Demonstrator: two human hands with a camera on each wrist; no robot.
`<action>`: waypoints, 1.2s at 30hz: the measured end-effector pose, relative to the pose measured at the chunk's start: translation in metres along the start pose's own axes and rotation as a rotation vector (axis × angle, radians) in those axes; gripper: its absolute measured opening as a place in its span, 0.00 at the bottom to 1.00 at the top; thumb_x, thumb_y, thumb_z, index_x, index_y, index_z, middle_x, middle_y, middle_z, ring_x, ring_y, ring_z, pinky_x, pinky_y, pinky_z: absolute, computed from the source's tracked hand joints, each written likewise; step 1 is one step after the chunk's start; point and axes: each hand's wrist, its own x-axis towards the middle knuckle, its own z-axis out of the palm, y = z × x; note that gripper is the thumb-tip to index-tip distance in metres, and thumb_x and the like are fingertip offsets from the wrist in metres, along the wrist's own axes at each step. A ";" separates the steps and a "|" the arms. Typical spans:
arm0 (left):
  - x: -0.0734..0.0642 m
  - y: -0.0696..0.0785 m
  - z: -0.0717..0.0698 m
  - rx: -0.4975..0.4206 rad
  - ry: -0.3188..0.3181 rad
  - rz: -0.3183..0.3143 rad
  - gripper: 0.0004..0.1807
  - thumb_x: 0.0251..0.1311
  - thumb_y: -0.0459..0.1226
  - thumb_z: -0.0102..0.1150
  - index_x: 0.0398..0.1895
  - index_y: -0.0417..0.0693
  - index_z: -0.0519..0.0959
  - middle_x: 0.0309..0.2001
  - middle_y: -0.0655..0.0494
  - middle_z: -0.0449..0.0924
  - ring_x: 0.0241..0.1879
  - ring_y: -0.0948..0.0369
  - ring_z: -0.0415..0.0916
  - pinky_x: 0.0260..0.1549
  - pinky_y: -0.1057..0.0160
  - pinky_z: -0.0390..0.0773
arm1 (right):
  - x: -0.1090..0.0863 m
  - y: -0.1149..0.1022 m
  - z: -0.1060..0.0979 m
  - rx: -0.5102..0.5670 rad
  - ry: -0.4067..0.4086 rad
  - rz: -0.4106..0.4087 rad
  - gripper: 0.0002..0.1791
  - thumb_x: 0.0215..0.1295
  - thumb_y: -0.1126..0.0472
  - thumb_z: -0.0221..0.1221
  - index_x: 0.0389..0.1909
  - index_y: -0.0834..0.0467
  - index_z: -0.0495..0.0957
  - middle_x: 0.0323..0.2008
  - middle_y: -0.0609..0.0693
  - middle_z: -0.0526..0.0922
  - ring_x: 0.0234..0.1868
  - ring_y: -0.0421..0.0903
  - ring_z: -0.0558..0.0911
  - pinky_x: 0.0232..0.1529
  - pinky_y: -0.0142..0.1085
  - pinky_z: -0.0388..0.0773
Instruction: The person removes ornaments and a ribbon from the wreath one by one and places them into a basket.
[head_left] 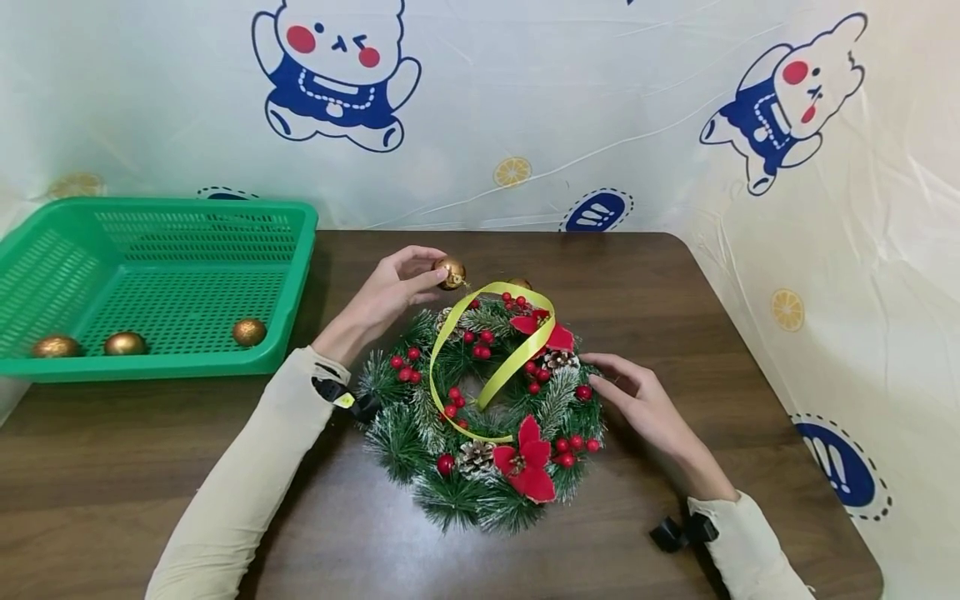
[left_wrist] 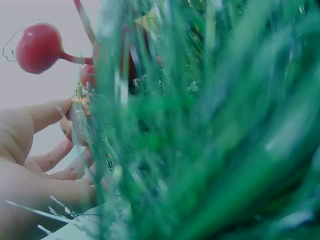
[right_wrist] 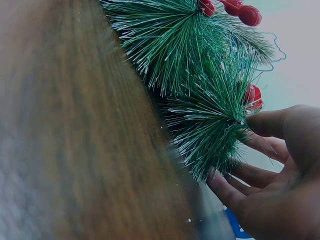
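Writing: white "!!!" marks are showing on blue ovals (head_left: 597, 211).
Table (head_left: 660, 308): brown, wood-grained, is bearing the wreath (head_left: 393, 446) and green basket (head_left: 302, 279).
Sheet (head_left: 480, 100): pale, is hanging behind, displaying cartoon animals (head_left: 335, 83).
Left hand (head_left: 381, 293): is pinching a gold bauble (head_left: 453, 270) just beside the wreath's far edge.
Right hand (head_left: 651, 408): is gripping the wreath's right edge.

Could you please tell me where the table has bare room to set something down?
The back right of the table is free, bordered by the Christmas wreath, right hand and printed wall sheet. Another lies in front of the wreath, between left sleeve and right sleeve. Crowded: the wreath's far edge, with left hand, held gold bauble and second bauble.
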 end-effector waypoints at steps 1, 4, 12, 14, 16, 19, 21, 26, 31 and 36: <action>0.000 0.000 0.000 -0.007 -0.001 0.004 0.22 0.68 0.35 0.61 0.63 0.41 0.70 0.57 0.44 0.73 0.53 0.52 0.78 0.59 0.47 0.75 | 0.000 0.000 0.000 0.001 0.000 0.001 0.19 0.74 0.55 0.56 0.63 0.46 0.76 0.61 0.45 0.77 0.60 0.48 0.75 0.56 0.30 0.75; 0.000 0.002 -0.001 -0.026 0.001 0.017 0.22 0.68 0.34 0.61 0.62 0.41 0.70 0.57 0.44 0.73 0.53 0.52 0.78 0.61 0.42 0.71 | 0.000 -0.001 0.000 0.006 0.002 0.003 0.19 0.74 0.55 0.57 0.63 0.47 0.76 0.61 0.46 0.77 0.59 0.47 0.75 0.55 0.30 0.75; -0.004 0.010 -0.004 -0.088 0.012 0.078 0.21 0.68 0.32 0.60 0.61 0.39 0.70 0.55 0.45 0.75 0.52 0.54 0.78 0.53 0.54 0.80 | -0.001 -0.001 0.002 0.020 0.003 -0.003 0.18 0.74 0.55 0.57 0.63 0.48 0.76 0.61 0.46 0.77 0.60 0.46 0.75 0.56 0.29 0.74; -0.006 0.014 -0.004 -0.099 0.010 0.095 0.21 0.68 0.32 0.60 0.62 0.39 0.69 0.55 0.45 0.74 0.52 0.54 0.78 0.51 0.56 0.80 | -0.001 -0.001 0.002 0.021 0.001 -0.003 0.19 0.74 0.55 0.56 0.63 0.48 0.76 0.61 0.47 0.77 0.60 0.46 0.75 0.56 0.29 0.74; -0.008 0.019 -0.003 -0.105 0.004 0.112 0.21 0.68 0.31 0.59 0.62 0.38 0.69 0.56 0.44 0.74 0.52 0.54 0.77 0.52 0.55 0.80 | -0.002 -0.001 0.002 0.017 0.001 -0.001 0.19 0.74 0.55 0.57 0.63 0.48 0.76 0.61 0.46 0.77 0.60 0.46 0.75 0.56 0.29 0.74; -0.012 0.028 -0.002 -0.111 -0.003 0.138 0.22 0.68 0.30 0.59 0.62 0.38 0.68 0.57 0.44 0.73 0.53 0.53 0.76 0.53 0.56 0.80 | -0.001 -0.001 0.001 0.009 0.002 0.000 0.19 0.74 0.55 0.57 0.63 0.47 0.76 0.61 0.46 0.77 0.59 0.47 0.75 0.55 0.30 0.75; -0.016 0.035 -0.002 -0.109 -0.005 0.160 0.22 0.67 0.30 0.59 0.62 0.38 0.68 0.58 0.43 0.73 0.55 0.52 0.76 0.54 0.56 0.79 | -0.001 -0.001 0.001 0.003 0.002 0.000 0.18 0.74 0.54 0.56 0.63 0.46 0.76 0.61 0.45 0.77 0.59 0.47 0.75 0.55 0.31 0.75; -0.032 0.053 -0.004 -0.092 0.010 0.210 0.22 0.67 0.30 0.60 0.62 0.39 0.68 0.59 0.41 0.72 0.57 0.50 0.74 0.57 0.54 0.77 | 0.001 -0.002 0.002 0.004 -0.003 -0.004 0.18 0.74 0.54 0.56 0.63 0.46 0.76 0.61 0.45 0.77 0.59 0.47 0.75 0.55 0.32 0.76; -0.050 0.064 -0.009 -0.088 0.048 0.229 0.23 0.66 0.30 0.61 0.62 0.40 0.69 0.58 0.42 0.72 0.56 0.51 0.74 0.57 0.55 0.77 | 0.001 -0.003 0.002 0.008 -0.004 -0.005 0.18 0.74 0.54 0.56 0.63 0.47 0.76 0.61 0.46 0.77 0.59 0.48 0.75 0.54 0.31 0.76; -0.064 0.068 -0.014 -0.094 0.070 0.243 0.23 0.65 0.29 0.61 0.62 0.39 0.70 0.58 0.41 0.72 0.56 0.50 0.74 0.56 0.58 0.78 | -0.001 -0.003 0.000 0.003 0.000 0.002 0.19 0.74 0.54 0.56 0.63 0.47 0.76 0.61 0.46 0.77 0.59 0.47 0.75 0.55 0.31 0.75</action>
